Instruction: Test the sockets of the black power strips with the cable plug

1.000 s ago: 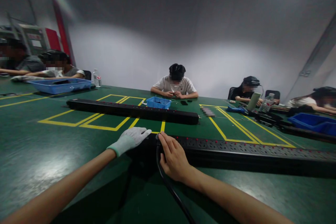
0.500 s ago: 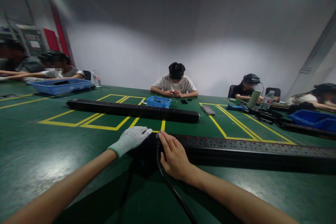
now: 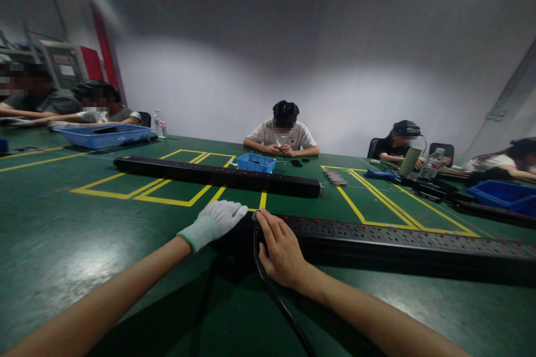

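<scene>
A long black power strip [image 3: 377,240] with rows of sockets and small red dots lies across the near part of the table. My left hand [image 3: 220,220], in a white glove with a mint cuff, is wrapped over the strip's left end. My bare right hand [image 3: 280,248] has its fingers pressed together at the cable's root on top of the strip. From there a thick black cable [image 3: 278,304] runs down toward me. The underside of both hands is hidden.
A second black strip [image 3: 218,175] lies farther back, across yellow tape outlines. Blue trays stand at the back left [image 3: 104,136], centre [image 3: 256,163] and right [image 3: 502,195]. Bottles and a green cup [image 3: 409,162] stand on the table. Several people sit around it.
The whole view has shifted slightly, so the scene sits a little farther right. Both hands keep their places on the strip and at the cable.
</scene>
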The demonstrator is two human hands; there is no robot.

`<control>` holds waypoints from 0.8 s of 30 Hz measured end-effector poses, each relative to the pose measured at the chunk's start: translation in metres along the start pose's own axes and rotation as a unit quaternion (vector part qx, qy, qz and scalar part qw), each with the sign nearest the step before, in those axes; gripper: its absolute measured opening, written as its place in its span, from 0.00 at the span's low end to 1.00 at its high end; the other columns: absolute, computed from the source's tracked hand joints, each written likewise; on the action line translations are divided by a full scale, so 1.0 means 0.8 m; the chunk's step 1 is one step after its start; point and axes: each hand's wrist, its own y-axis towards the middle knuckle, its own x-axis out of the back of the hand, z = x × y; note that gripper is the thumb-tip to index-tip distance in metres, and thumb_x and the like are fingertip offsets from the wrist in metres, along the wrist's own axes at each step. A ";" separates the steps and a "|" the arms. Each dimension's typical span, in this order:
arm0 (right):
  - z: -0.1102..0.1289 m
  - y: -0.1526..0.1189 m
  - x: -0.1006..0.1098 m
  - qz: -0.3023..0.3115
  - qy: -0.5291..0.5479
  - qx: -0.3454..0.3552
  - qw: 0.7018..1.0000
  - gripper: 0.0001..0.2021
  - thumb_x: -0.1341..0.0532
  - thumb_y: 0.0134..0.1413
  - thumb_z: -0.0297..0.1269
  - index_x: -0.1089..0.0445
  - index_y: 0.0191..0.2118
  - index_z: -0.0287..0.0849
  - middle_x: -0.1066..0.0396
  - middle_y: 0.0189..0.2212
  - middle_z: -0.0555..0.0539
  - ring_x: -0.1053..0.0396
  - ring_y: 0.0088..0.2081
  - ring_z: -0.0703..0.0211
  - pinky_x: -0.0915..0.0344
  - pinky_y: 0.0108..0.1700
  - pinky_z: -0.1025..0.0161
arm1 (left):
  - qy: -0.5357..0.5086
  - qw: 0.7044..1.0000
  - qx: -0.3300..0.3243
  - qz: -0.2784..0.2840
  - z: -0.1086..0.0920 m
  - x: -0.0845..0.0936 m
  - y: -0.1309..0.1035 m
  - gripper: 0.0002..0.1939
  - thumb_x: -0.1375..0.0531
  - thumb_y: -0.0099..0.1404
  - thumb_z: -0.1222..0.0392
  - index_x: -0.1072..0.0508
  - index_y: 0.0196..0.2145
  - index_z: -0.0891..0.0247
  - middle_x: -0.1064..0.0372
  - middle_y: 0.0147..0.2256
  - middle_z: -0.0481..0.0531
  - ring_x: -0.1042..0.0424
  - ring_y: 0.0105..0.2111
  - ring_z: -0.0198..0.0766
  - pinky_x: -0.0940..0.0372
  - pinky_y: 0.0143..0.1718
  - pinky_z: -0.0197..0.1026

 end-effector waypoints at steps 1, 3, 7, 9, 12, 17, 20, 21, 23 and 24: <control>0.000 0.000 0.000 -0.001 0.000 0.001 1.000 0.34 0.47 0.50 0.26 0.58 0.64 0.34 0.53 0.62 0.38 0.52 0.60 0.49 0.45 0.59 0.51 | 0.003 1.000 -0.004 0.004 -0.002 0.002 0.000 0.13 0.52 0.66 0.65 0.34 0.46 0.63 0.31 0.40 0.57 0.30 0.40 0.41 0.37 0.44 0.47; 0.001 0.000 0.001 -0.004 0.000 0.001 1.000 0.35 0.47 0.50 0.26 0.58 0.64 0.35 0.53 0.62 0.38 0.51 0.60 0.49 0.44 0.58 0.50 | 0.007 1.000 -0.009 0.009 -0.004 0.006 -0.001 0.14 0.52 0.65 0.65 0.34 0.47 0.64 0.31 0.41 0.58 0.30 0.40 0.43 0.37 0.44 0.48; 0.001 0.000 0.002 -0.001 0.000 -0.003 1.000 0.34 0.47 0.50 0.26 0.57 0.64 0.35 0.53 0.62 0.39 0.52 0.60 0.49 0.45 0.59 0.51 | 0.008 1.000 0.002 0.011 -0.008 0.011 0.000 0.13 0.53 0.66 0.64 0.34 0.45 0.65 0.31 0.39 0.58 0.30 0.39 0.43 0.36 0.42 0.48; 0.001 0.000 0.002 0.001 -0.001 -0.003 1.000 0.34 0.47 0.50 0.26 0.57 0.64 0.34 0.53 0.62 0.38 0.52 0.60 0.49 0.45 0.59 0.51 | 0.004 1.000 0.012 0.010 -0.008 0.014 0.000 0.13 0.54 0.67 0.64 0.33 0.43 0.64 0.30 0.37 0.57 0.30 0.39 0.42 0.36 0.43 0.47; 0.001 0.000 0.002 -0.002 -0.003 0.000 1.000 0.34 0.47 0.50 0.26 0.58 0.64 0.34 0.53 0.62 0.38 0.52 0.60 0.49 0.45 0.59 0.51 | -0.009 1.000 0.027 0.009 -0.008 0.016 0.001 0.12 0.54 0.67 0.62 0.32 0.41 0.63 0.30 0.35 0.55 0.30 0.39 0.40 0.36 0.43 0.45; 0.001 0.000 0.002 -0.004 -0.004 0.000 1.000 0.34 0.47 0.51 0.26 0.58 0.64 0.35 0.52 0.62 0.38 0.52 0.60 0.49 0.44 0.59 0.50 | -0.023 0.999 0.036 0.008 -0.009 0.019 0.001 0.13 0.55 0.67 0.62 0.32 0.40 0.63 0.30 0.34 0.54 0.30 0.38 0.39 0.37 0.43 0.45; 0.001 0.000 0.002 0.001 -0.001 -0.001 1.000 0.34 0.48 0.51 0.27 0.58 0.64 0.34 0.53 0.62 0.38 0.52 0.61 0.49 0.45 0.59 0.51 | -0.026 0.999 0.041 0.010 -0.010 0.020 0.001 0.14 0.55 0.68 0.61 0.32 0.40 0.63 0.30 0.34 0.55 0.31 0.38 0.40 0.37 0.43 0.45; 0.001 0.000 0.003 0.003 -0.001 -0.002 1.000 0.34 0.48 0.51 0.27 0.58 0.64 0.34 0.53 0.62 0.39 0.52 0.61 0.49 0.45 0.59 0.51 | -0.026 0.999 0.042 0.011 -0.011 0.020 0.001 0.14 0.56 0.68 0.61 0.31 0.40 0.63 0.30 0.34 0.55 0.30 0.38 0.40 0.37 0.43 0.45; 0.001 0.000 0.002 0.003 0.000 -0.001 1.000 0.34 0.47 0.51 0.27 0.58 0.64 0.35 0.53 0.62 0.39 0.52 0.60 0.49 0.45 0.59 0.51 | -0.026 0.999 0.042 0.010 -0.011 0.021 0.002 0.14 0.56 0.68 0.61 0.31 0.39 0.63 0.30 0.33 0.55 0.31 0.38 0.41 0.37 0.42 0.46; 0.001 0.000 0.002 0.001 -0.001 0.000 1.000 0.35 0.47 0.50 0.26 0.58 0.64 0.35 0.53 0.62 0.39 0.52 0.60 0.49 0.45 0.59 0.51 | -0.027 0.999 0.041 0.010 -0.011 0.021 0.002 0.14 0.56 0.68 0.61 0.31 0.39 0.63 0.30 0.33 0.55 0.31 0.37 0.40 0.37 0.42 0.45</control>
